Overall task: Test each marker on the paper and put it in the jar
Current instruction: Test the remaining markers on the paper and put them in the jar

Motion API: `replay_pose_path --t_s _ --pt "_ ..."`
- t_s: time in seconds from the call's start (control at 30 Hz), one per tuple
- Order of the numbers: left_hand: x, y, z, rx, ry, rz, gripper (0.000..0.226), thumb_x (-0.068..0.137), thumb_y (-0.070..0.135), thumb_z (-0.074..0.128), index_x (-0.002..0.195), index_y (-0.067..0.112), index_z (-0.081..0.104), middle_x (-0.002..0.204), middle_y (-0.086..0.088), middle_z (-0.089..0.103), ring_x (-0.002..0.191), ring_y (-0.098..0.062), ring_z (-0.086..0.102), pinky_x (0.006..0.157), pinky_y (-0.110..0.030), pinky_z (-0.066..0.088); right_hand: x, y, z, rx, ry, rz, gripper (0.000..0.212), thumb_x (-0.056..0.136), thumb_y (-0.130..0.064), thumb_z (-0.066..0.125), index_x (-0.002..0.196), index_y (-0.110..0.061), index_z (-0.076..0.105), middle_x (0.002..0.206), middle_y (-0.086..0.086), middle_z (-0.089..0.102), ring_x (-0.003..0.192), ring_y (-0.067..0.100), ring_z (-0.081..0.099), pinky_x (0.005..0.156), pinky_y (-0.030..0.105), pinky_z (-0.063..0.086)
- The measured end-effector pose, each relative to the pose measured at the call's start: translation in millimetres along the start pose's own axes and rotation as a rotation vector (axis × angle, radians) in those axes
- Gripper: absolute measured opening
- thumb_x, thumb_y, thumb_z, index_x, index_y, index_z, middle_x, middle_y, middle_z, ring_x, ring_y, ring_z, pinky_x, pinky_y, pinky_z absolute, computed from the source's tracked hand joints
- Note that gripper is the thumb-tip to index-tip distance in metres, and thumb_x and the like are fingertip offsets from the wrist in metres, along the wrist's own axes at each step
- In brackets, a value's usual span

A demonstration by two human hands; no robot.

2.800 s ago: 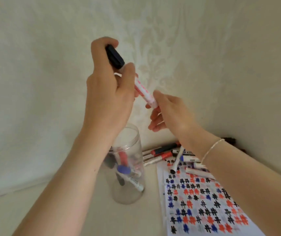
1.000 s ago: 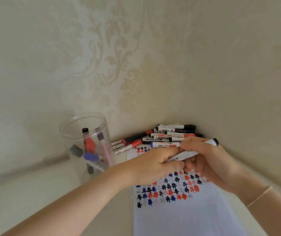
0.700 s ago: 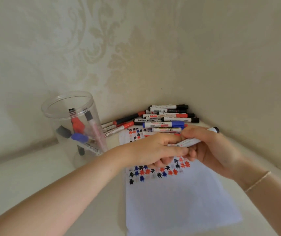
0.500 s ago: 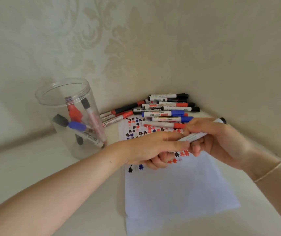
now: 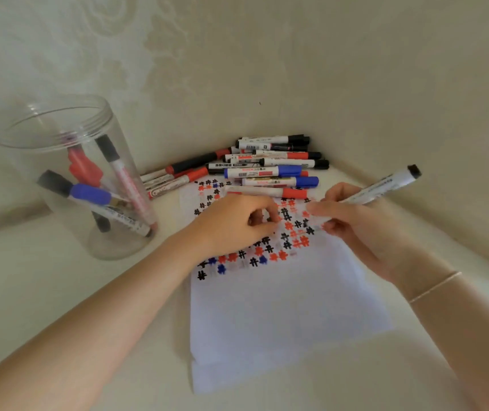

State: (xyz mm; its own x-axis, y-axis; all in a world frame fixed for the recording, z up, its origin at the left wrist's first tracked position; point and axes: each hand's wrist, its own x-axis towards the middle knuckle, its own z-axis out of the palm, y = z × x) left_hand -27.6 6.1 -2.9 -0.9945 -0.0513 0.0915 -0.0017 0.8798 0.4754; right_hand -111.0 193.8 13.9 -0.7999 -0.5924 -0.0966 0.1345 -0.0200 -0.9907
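- Far left of the fingers: jar [image 5: 59, 161], clear, upright, open-topped, well apart from both hands; holds several markers leaning at angles, with black, red and blue caps showing.
- Beyond the fingertips, against the wall corner: pile of markers [image 5: 255, 167], capped in red, black and blue, lying flat in a loose stack; judged untested.
- Under both hands: paper [image 5: 281, 315], white, upper part filled with black, red and blue hash marks, lower part blank.
- Left hand [image 5: 234, 223]: fingers curled over the marked area of the sheet. Half a second ago these fingers met the marker's near end; now they sit clear of it. Probably they pulled the cap and pinch it, but blur hides any cap, so what they hold cannot be told.
- Right hand [image 5: 355, 223]: fingers wrapped round the barrel of the marker in hand [image 5: 385, 185], white-bodied, black far end pointing up and right, near end aimed down at the sheet beside the left fingertips; tip blurred.
- Meaning for the task: uncapping appears just done; next comes the test stroke, then recapping and a carry leftward to the jar. Many markers remain.
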Motion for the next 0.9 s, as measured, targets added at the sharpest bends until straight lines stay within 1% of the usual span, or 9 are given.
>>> replay_pose_path --t_s 0.07,0.1,0.17,0.23,0.33,0.43,0.53,0.6,0.9 --pt "-0.3 1.8 2.0 0.052 -0.061 0.021 0.026 0.085 0.052 0.059 0.105 0.034 0.063 0.074 0.009 0.06 0.063 -0.004 0.054 0.058 -0.023 0.046 3.9 10.8 5.3 0.02 0.092 -0.002 0.034 0.081 -0.01 0.07 0.058 -0.014 0.047 0.054 0.003 0.055 0.049 0.017 0.046 0.045 0.022 0.04" --pt "-1.4 1.9 1.9 0.078 -0.082 0.027 0.036 0.081 0.06 0.059 0.108 0.036 0.061 0.074 0.009 0.059 0.063 -0.004 0.054 0.058 -0.024 0.046 5.2 12.9 6.7 0.047 0.106 0.002 0.033 0.086 -0.014 0.067 0.059 -0.013 0.049 0.056 0.006 0.058 0.047 0.018 0.049 0.044 0.023 0.042" --pt "-4.5 2.1 -0.3 0.122 -0.106 0.033 0.053 0.07 0.073 0.059 0.113 0.042 0.056 0.078 0.011 0.058 0.067 -0.003 0.053 0.058 -0.023 0.045 6.8 14.1 8.2 0.074 0.071 -0.001 0.025 0.088 -0.014 0.064 0.066 -0.008 0.055 0.065 0.012 0.063 0.052 0.023 0.058 0.05 0.028 0.05" --pt "-6.5 2.5 -2.1 0.135 -0.127 0.042 0.063 0.062 0.078 0.061 0.115 0.045 0.052 0.081 0.012 0.055 0.068 -0.003 0.051 0.056 -0.021 0.039 6.7 15.3 8.9 -0.019 0.056 -0.031 0.019 0.084 -0.008 0.067 0.068 -0.005 0.058 0.067 0.014 0.063 0.056 0.025 0.06 0.053 0.029 0.051" --pt "-6.5 2.9 -3.1 0.124 -0.147 0.046 0.067 0.059 0.079 0.062 0.116 0.046 0.05 0.082 0.015 0.051 0.068 -0.001 0.047 0.055 -0.019 0.033 5.4 18.6 10.7 -0.128 0.132 -0.065 0.024 0.08 -0.001 0.068 0.062 -0.007 0.052 0.056 0.014 0.057 0.042 0.018 0.052 0.041 0.023 0.042" --pt "-6.4 2.1 -2.7 0.134 -0.145 0.063 0.069 0.059 0.079 0.061 0.118 0.046 0.049 0.084 0.019 0.048 0.072 0.003 0.046 0.059 -0.017 0.033 2.8 22.4 15.3 -0.247 0.208 -0.104 0.027 0.08 -0.001 0.063 0.058 -0.007 0.05 0.054 0.019 0.054 0.035 0.015 0.042 0.036 0.02 0.035" --pt "-7.4 2.0 -2.5 0.152 -0.142 0.079 0.07 0.06 0.079 0.059 0.121 0.048 0.048 0.085 0.02 0.046 0.077 0.004 0.045 0.061 -0.017 0.033 2.9 27.1 18.2 -0.32 0.276 -0.119 0.029 0.078 -0.003 0.064 0.056 -0.009 0.046 0.045 0.002 0.046 0.034 0.005 0.035 0.035 0.015 0.03" --pt "-8.2 2.0 -2.8 0.157 -0.139 0.095 0.069 0.061 0.079 0.057 0.123 0.051 0.047 0.085 0.019 0.046 0.077 0.004 0.044 0.061 -0.017 0.032 3.9 28.9 18.8 -0.363 0.285 -0.118 0.028 0.078 -0.004 0.064 0.058 -0.007 0.045 0.044 -0.002 0.04 0.034 0.004 0.031 0.035 0.014 0.027" --pt "-6.2 1.1 -2.4 0.209 -0.177 0.119 0.08 0.058 0.084 0.044 0.131 0.051 0.043 0.085 0.018 0.044 0.078 0.003 0.043 0.062 -0.019 0.036 4.4 28.1 20.3 -0.437 0.279 -0.112 0.02 0.078 -0.006 0.065 0.067 0.005 0.053 0.053 0.009 0.049 0.033 0.004 0.035 0.035 0.014 0.031"
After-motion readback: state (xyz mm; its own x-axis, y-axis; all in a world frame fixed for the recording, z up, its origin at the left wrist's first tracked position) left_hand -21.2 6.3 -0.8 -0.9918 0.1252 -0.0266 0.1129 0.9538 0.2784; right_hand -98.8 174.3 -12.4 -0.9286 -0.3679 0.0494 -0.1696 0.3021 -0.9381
